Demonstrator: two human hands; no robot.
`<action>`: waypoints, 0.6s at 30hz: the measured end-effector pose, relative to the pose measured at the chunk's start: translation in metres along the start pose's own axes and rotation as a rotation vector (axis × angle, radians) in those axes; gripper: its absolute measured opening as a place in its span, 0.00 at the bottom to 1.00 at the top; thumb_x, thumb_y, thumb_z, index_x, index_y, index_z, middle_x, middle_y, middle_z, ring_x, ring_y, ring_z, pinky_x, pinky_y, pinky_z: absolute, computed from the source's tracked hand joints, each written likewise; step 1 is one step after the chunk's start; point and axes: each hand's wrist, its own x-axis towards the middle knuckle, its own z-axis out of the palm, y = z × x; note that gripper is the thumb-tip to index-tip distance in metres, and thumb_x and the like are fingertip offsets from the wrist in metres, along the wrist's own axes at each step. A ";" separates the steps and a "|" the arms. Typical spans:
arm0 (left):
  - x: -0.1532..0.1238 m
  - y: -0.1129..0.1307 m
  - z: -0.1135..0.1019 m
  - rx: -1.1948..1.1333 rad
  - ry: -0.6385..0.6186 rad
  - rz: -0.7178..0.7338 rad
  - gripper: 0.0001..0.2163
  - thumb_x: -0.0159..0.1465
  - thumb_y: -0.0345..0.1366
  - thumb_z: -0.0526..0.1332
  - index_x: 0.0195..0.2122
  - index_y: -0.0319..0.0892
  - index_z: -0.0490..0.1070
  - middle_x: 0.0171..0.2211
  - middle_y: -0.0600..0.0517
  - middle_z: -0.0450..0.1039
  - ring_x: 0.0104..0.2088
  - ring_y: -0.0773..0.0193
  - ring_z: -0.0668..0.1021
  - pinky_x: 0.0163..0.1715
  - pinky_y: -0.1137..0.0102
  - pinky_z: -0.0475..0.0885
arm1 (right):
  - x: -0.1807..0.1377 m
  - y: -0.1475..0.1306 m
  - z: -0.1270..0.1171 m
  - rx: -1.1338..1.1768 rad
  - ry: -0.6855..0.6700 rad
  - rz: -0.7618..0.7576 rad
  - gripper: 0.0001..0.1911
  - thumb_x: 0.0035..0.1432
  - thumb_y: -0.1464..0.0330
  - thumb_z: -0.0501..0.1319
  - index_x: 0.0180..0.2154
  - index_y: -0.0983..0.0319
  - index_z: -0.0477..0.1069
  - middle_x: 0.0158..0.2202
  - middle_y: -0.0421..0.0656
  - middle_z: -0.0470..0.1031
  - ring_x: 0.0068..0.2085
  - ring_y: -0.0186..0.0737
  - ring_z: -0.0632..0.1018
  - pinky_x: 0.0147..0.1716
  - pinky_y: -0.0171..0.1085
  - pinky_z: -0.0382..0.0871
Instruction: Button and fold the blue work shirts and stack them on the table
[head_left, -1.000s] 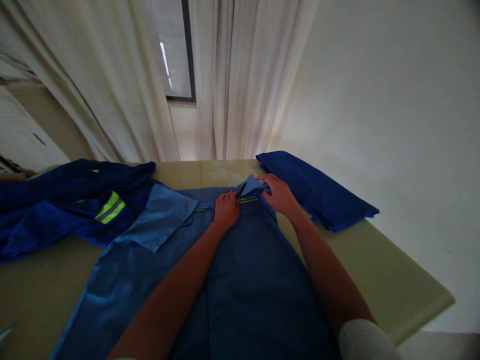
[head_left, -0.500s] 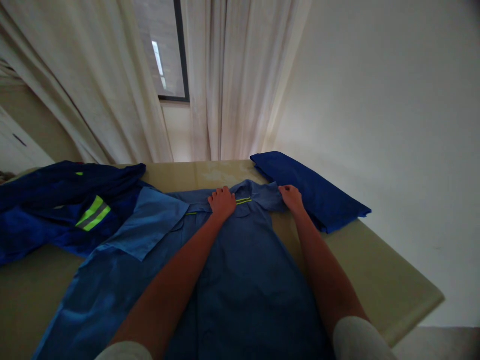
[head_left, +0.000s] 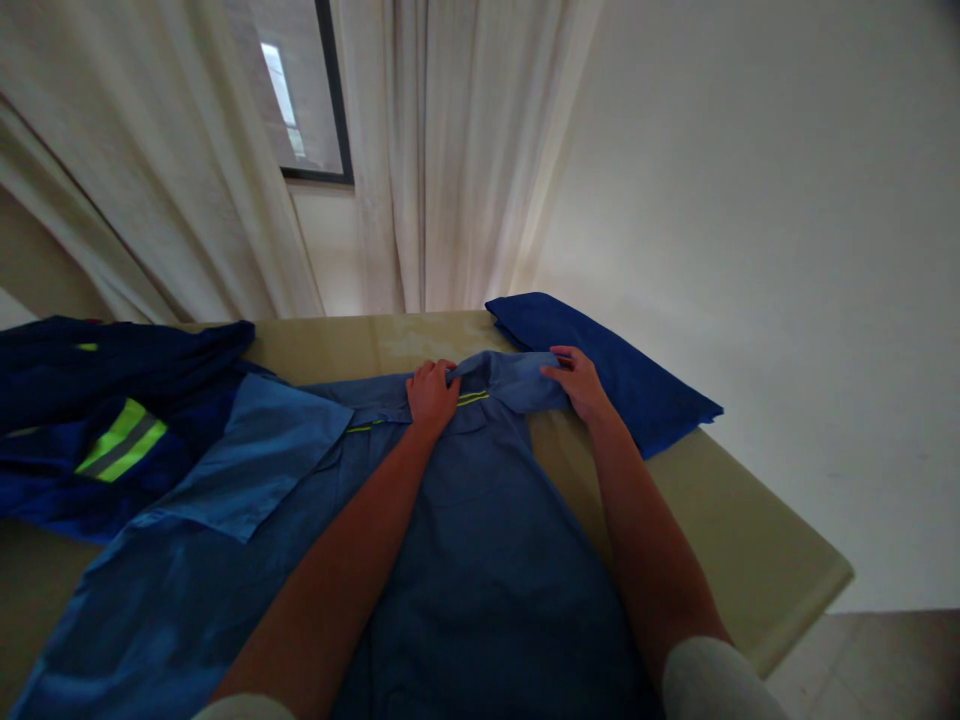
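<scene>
A blue work shirt [head_left: 480,560] with a thin yellow-green stripe lies spread on the beige table [head_left: 720,530]. My left hand [head_left: 430,391] rests on the shirt at its far end, fingers curled around the collar edge. My right hand [head_left: 576,383] pinches the shirt's far right corner by the collar, next to a folded dark blue garment [head_left: 607,370]. The shirt's short sleeve [head_left: 255,460] sticks out to the left.
A crumpled dark blue garment with a yellow-and-grey reflective band [head_left: 120,450] lies at the table's left. White curtains [head_left: 427,160] and a window hang behind the table. A plain white wall stands to the right, and the table's right edge drops off near the floor.
My right hand moved from the collar middle out to the shirt's right corner, flattening the cloth, then edged back a little. My left hand stayed on the collar. The view shifted right.
</scene>
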 end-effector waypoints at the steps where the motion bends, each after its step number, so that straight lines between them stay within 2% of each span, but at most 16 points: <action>1: 0.000 0.001 0.000 -0.001 -0.001 0.013 0.13 0.72 0.43 0.60 0.55 0.49 0.77 0.53 0.44 0.78 0.56 0.49 0.78 0.54 0.56 0.71 | -0.001 0.001 0.001 -0.016 -0.006 0.042 0.30 0.51 0.61 0.72 0.56 0.59 0.74 0.51 0.51 0.81 0.48 0.49 0.83 0.46 0.46 0.80; 3: -0.001 0.002 0.001 0.003 -0.009 0.027 0.14 0.73 0.45 0.60 0.55 0.48 0.77 0.52 0.44 0.79 0.56 0.48 0.78 0.55 0.55 0.70 | -0.003 0.005 0.005 -0.075 -0.008 0.090 0.29 0.52 0.60 0.73 0.55 0.59 0.74 0.49 0.51 0.81 0.47 0.49 0.83 0.45 0.46 0.80; 8: -0.002 0.001 0.000 -0.001 -0.001 0.027 0.12 0.74 0.39 0.58 0.54 0.48 0.77 0.52 0.46 0.80 0.55 0.50 0.79 0.53 0.58 0.70 | -0.005 0.013 0.014 -0.363 0.018 0.111 0.35 0.46 0.55 0.76 0.55 0.59 0.72 0.51 0.52 0.79 0.49 0.53 0.81 0.49 0.50 0.77; 11: -0.002 0.001 -0.001 -0.020 0.002 0.028 0.10 0.73 0.36 0.58 0.52 0.49 0.76 0.52 0.47 0.80 0.55 0.51 0.79 0.53 0.58 0.69 | -0.006 0.012 0.016 -0.359 0.036 0.089 0.34 0.48 0.56 0.74 0.55 0.58 0.71 0.51 0.50 0.78 0.50 0.52 0.80 0.51 0.49 0.75; 15: -0.001 0.000 0.000 -0.045 0.006 0.010 0.09 0.72 0.34 0.58 0.52 0.49 0.73 0.52 0.47 0.81 0.56 0.52 0.79 0.52 0.59 0.69 | -0.007 0.004 0.018 -0.154 0.007 -0.157 0.27 0.51 0.66 0.65 0.55 0.55 0.69 0.49 0.45 0.78 0.48 0.46 0.78 0.50 0.46 0.74; 18: 0.000 0.000 0.000 -0.059 0.006 -0.022 0.08 0.72 0.34 0.58 0.51 0.47 0.71 0.48 0.47 0.82 0.54 0.52 0.80 0.51 0.59 0.68 | -0.007 -0.001 0.018 -0.188 0.071 -0.353 0.14 0.52 0.69 0.58 0.43 0.57 0.69 0.45 0.44 0.76 0.49 0.45 0.76 0.54 0.45 0.70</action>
